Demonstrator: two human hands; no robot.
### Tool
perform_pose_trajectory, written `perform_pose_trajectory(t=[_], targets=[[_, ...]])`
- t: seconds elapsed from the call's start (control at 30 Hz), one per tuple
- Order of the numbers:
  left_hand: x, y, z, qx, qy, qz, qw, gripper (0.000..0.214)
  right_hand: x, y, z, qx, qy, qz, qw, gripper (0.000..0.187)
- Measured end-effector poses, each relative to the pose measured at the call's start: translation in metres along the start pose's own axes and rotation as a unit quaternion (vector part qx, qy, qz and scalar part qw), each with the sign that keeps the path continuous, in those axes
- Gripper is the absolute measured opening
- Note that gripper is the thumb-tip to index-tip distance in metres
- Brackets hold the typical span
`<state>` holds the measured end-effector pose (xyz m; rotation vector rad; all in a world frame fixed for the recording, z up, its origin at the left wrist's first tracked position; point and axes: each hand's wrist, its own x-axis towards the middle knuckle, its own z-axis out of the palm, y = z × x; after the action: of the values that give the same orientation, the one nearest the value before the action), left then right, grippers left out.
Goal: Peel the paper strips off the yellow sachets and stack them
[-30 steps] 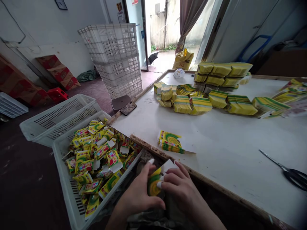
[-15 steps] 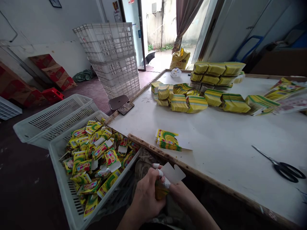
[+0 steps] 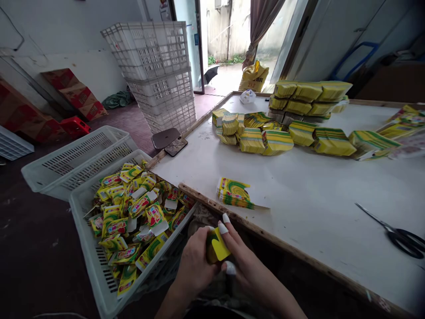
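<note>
My left hand [image 3: 195,254] is closed around a small yellow and green cardboard box [image 3: 220,248] in front of the table's near edge. My right hand [image 3: 244,254] has its fingers against the top flap of the same box and its thumb lower down by it. White coverings are on several fingertips. Just beyond, a small stack of flat printed cartons [image 3: 234,192] lies on the table. To the left, a white crate [image 3: 94,277] holds many similar yellow boxes [image 3: 141,206] in a loose heap.
Bundles of yellow cartons [image 3: 265,141] stand along the table [image 3: 318,190], with a taller pile [image 3: 308,99] behind. Black-handled scissors [image 3: 395,235] lie at right. A phone [image 3: 175,146] rests on the left corner. An adjoining crate [image 3: 73,155] and stacked crates [image 3: 156,75] stand at left.
The pale flap that stuck out above my hands is now folded over, showing its yellow side. My right hand has come up beside the box. The view has shifted slightly.
</note>
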<state>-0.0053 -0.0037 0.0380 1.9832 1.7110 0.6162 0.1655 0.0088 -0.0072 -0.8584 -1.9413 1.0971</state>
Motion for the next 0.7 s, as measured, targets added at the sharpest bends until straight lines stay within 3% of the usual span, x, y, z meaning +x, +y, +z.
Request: perform_pose_trajectory(t=[0.07, 0.23, 0.33, 0.43, 0.53, 0.6, 0.7], targets=[[0.001, 0.004, -0.007, 0.016, -0.005, -0.009, 1.0, 0.054, 0.001, -0.005, -0.003, -0.036, -0.043, 0.014, 0.998, 0.068], [0.002, 0.014, -0.016, 0.003, -0.042, 0.001, 0.999, 0.055, 0.01, -0.021, -0.031, -0.051, -0.063, -0.006, 0.997, 0.025], [0.002, 0.021, -0.018, -0.002, -0.055, 0.007, 0.998, 0.054, 0.014, -0.026, -0.046, -0.029, -0.077, -0.021, 0.996, 0.012], [0.003, 0.021, -0.016, 0.025, -0.028, 0.01, 0.999, 0.055, 0.013, -0.021, -0.035, -0.022, -0.036, -0.021, 0.999, 0.019], [0.004, 0.014, -0.012, 0.02, 0.002, 0.005, 1.0, 0.057, 0.014, -0.009, -0.015, 0.012, 0.012, -0.015, 1.0, 0.048], [0.004, 0.006, -0.012, -0.053, 0.021, -0.006, 0.998, 0.057, 0.02, -0.001, -0.012, 0.072, 0.02, -0.022, 0.997, 0.069], [0.007, -0.008, -0.017, -0.192, 0.107, -0.062, 0.974, 0.062, 0.036, 0.011, -0.031, 0.112, 0.109, 0.002, 0.988, 0.066]])
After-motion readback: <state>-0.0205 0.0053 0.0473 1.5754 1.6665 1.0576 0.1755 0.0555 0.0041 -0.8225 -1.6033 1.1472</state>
